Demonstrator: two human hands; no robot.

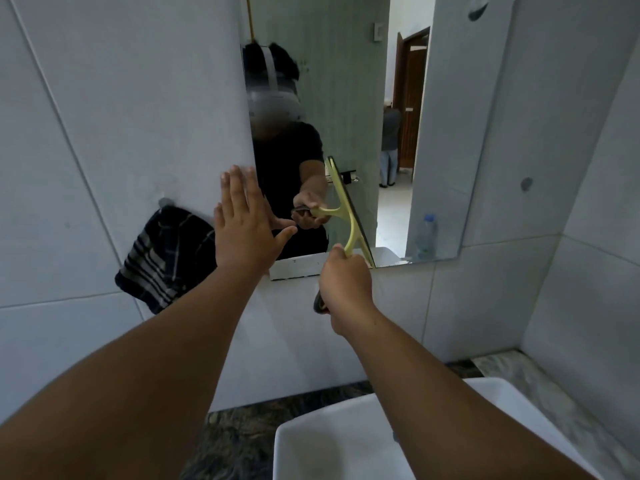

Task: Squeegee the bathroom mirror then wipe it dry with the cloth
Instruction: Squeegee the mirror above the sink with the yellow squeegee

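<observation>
The frameless mirror (433,140) hangs on the white tiled wall. My right hand (344,289) grips the handle of a yellow-green squeegee (349,216), whose black blade lies against the glass near the mirror's lower edge, running steeply up and to the left. My left hand (242,225) is flat with straight fingers, pressed on the wall and the mirror's left edge. A dark striped cloth (164,259) hangs from a wall hook to the left of the mirror.
A white basin (311,441) sits below on a dark marbled counter (242,424). A plastic bottle (426,237) shows as a reflection at the mirror's lower right. The mirror also reflects a person standing in a doorway. A side wall closes in at right.
</observation>
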